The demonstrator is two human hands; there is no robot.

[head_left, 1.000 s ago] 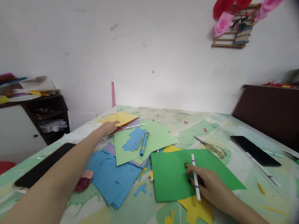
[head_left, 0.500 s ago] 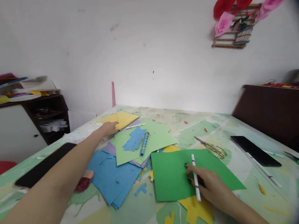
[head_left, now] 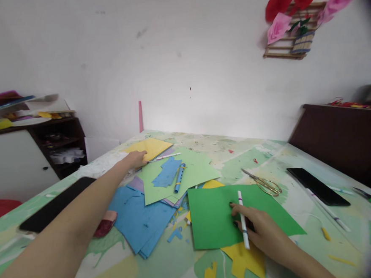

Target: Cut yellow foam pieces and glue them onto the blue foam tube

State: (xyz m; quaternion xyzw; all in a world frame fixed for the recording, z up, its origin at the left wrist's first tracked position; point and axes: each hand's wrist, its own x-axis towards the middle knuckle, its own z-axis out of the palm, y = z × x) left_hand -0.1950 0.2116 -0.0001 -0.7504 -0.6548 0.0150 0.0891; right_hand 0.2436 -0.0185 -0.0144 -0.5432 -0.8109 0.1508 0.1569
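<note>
My left arm reaches far across the table. My left hand (head_left: 137, 159) lies at the near edge of a stack of yellow paper sheets (head_left: 152, 147), fingers apart, partly hidden. Close to its fingertips, a white marker (head_left: 169, 156) lies on light green paper (head_left: 194, 168). My right hand (head_left: 256, 223) rests on a dark green sheet (head_left: 213, 217), closed around another white marker (head_left: 243, 226) held nearly upright in view. Beneath the green sheet's near edge, a cut yellow paper piece (head_left: 246, 259) sticks out.
Blue sheets (head_left: 143, 226), a blue cutout (head_left: 167, 173) and a blue paper roll (head_left: 180, 178) lie left of centre. Gold-handled scissors (head_left: 266, 186) and a black phone (head_left: 317, 187) are at the right. A dark tablet-like slab (head_left: 56, 205) lies under my left forearm.
Both hands stay in practically the same places. The view has shifted very slightly; nothing is visibly taken up or let go.
</note>
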